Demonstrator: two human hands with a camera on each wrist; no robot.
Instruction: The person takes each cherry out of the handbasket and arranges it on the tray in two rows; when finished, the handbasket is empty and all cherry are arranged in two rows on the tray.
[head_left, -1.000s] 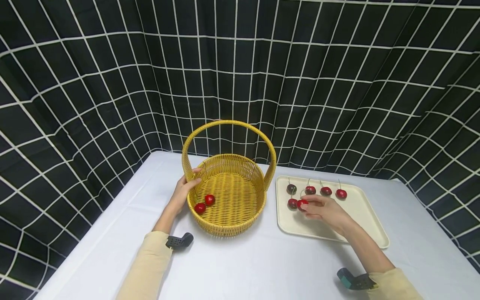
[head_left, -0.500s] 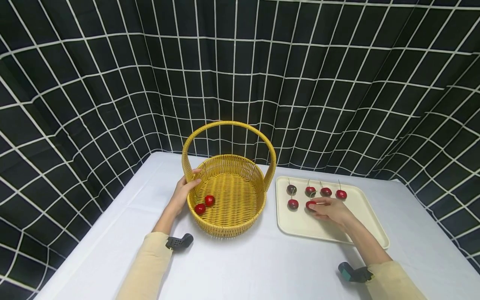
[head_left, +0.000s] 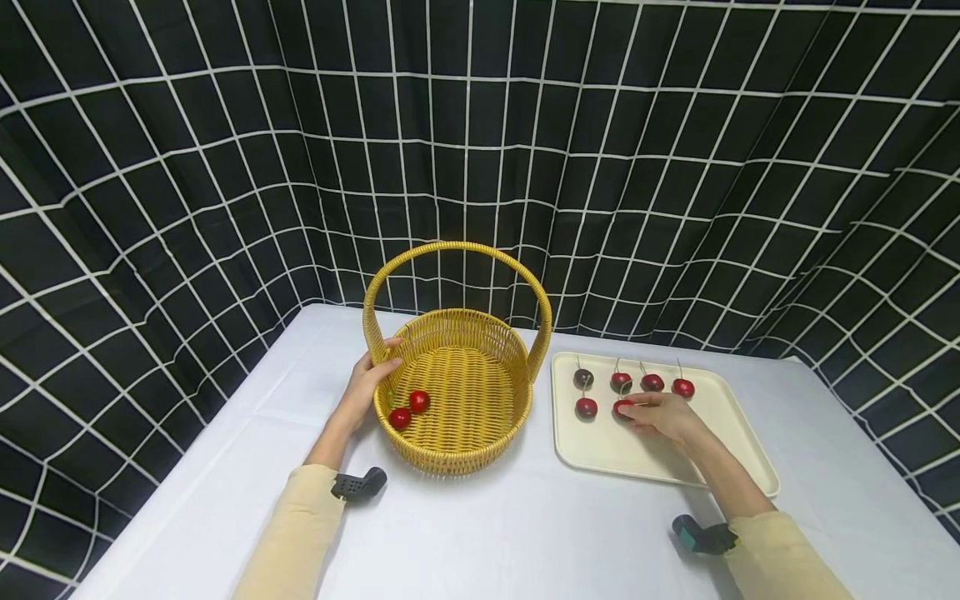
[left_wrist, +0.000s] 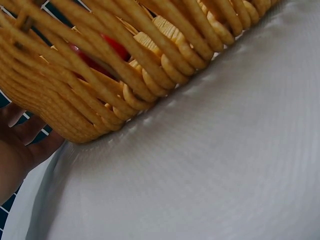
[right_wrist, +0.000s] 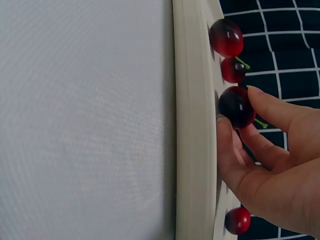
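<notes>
My left hand grips the left rim of a yellow wicker basket with a tall arched handle, its thumb over the edge. Inside the basket, toward the front left, lie two red cherries. On the cream tray at the right, my right hand pinches a dark red cherry between thumb and fingertips, low over the tray or touching it. Several other stemmed cherries stand around it: a row at the back and one dark cherry just to its left.
A white cloth covers the table. Dark curtains with a white grid enclose the back and both sides. The tray's raised rim runs along its near edge. A strip of cloth separates basket and tray.
My right hand has shifted slightly to the right with the pinched cherry, away from the cherry on its left, then stayed nearly still. The left hand and basket remain in place.
</notes>
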